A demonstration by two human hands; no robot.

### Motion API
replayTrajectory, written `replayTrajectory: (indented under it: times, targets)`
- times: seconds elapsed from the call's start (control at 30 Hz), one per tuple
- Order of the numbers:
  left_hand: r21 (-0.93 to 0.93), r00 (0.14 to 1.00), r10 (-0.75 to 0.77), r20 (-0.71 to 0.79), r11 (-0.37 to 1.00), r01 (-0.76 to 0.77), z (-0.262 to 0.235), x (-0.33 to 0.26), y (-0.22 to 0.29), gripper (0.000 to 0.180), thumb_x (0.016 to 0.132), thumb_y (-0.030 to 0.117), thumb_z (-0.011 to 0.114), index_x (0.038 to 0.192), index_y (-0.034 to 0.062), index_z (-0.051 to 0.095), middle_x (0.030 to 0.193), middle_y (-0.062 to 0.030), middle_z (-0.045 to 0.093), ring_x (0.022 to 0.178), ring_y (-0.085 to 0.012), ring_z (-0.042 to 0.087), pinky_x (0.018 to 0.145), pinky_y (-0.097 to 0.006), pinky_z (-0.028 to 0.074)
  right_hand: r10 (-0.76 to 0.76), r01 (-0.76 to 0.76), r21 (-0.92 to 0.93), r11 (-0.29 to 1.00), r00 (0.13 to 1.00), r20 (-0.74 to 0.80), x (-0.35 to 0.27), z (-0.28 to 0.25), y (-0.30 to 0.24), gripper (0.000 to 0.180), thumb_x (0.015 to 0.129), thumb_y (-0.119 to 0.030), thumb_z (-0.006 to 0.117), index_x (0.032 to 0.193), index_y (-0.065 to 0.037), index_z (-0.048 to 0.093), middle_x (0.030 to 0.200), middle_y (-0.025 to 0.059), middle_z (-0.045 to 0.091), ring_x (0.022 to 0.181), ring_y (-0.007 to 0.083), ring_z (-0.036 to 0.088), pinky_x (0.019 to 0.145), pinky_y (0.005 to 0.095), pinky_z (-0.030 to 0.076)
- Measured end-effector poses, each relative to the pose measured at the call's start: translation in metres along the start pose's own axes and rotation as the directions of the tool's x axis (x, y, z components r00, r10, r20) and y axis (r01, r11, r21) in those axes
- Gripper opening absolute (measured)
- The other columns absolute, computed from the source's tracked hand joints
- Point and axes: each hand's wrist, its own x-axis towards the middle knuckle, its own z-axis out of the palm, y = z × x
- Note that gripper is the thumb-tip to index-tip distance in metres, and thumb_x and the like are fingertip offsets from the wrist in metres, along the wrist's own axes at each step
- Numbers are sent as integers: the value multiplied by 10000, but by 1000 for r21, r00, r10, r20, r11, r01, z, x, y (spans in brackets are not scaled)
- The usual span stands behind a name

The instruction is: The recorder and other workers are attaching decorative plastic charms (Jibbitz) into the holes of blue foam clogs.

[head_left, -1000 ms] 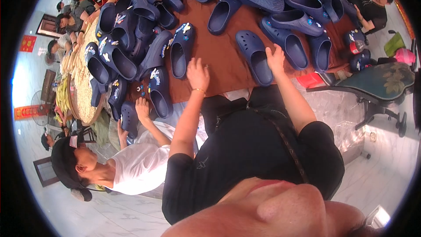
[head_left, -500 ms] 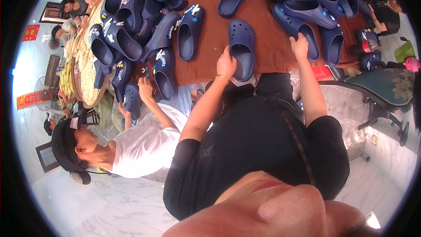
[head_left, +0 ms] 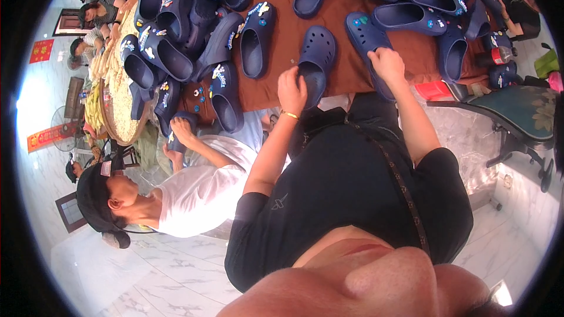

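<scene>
My left hand (head_left: 292, 89) grips the left edge of a plain navy clog (head_left: 318, 53), its toe pointing away from me and its vent holes bare. My right hand (head_left: 388, 66) is closed on another navy clog (head_left: 361, 30), which carries small blue and green charms near the toe. Both clogs lie at the near edge of the table, side by side with a gap between them. My right hand covers much of the right clog's opening. Just beyond the right clog lies a sideways navy clog (head_left: 405, 19); left of my left hand is a charm-decorated clog (head_left: 256, 44).
A brown cloth (head_left: 282, 9) covers the table, with clogs heaped left and far right. At left a person in white (head_left: 200, 194) handles a clog (head_left: 183, 123). A round tray of pale pieces (head_left: 123, 117), a bottle (head_left: 499, 56) and an office chair (head_left: 505, 114) stand around.
My right hand has drawn the charm-bearing clog leftward and nearer, beside the plain one. The plain clog has tilted slightly. The person at left has moved a hand onto their clog.
</scene>
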Motion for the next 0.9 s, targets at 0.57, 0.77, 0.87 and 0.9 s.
replayTrajectory:
  times: [0.57, 0.77, 0.87, 0.9]
  targets:
    - [-124, 912, -177, 369, 964, 237, 57, -13, 20, 483, 770, 383, 557, 970, -55, 520, 969, -237, 540, 944, -381, 489, 812, -454, 384, -416, 317, -468, 825, 901, -124, 100, 40, -33, 171, 774, -103, 476, 875, -5, 573, 889, 150, 570, 855, 287, 565, 709, 384, 480]
    - [-202, 925, -138, 354, 954, 220, 75, -18, 11, 376, 766, 317, 553, 804, -55, 517, 846, -251, 555, 828, -414, 515, 726, -485, 398, -287, 254, -381, 889, 957, -31, 107, 33, -33, 175, 789, -78, 449, 906, 8, 547, 924, 192, 567, 870, 329, 582, 741, 409, 491]
    - [-423, 939, -161, 304, 861, 284, 88, -18, 8, 295, 771, 236, 544, 775, -57, 507, 758, -281, 554, 748, -444, 533, 669, -493, 429, -301, 259, -379, 889, 952, -54, 114, 42, -24, 199, 782, -88, 472, 954, 4, 512, 952, 207, 554, 889, 346, 573, 751, 408, 484]
    - [-439, 939, -154, 308, 853, 284, 90, -16, 7, 275, 764, 222, 543, 790, -50, 511, 776, -283, 560, 761, -439, 543, 678, -486, 438, -335, 278, -308, 910, 930, -150, 117, 47, -14, 190, 752, -80, 506, 928, -9, 514, 918, 222, 553, 859, 359, 573, 720, 414, 483]
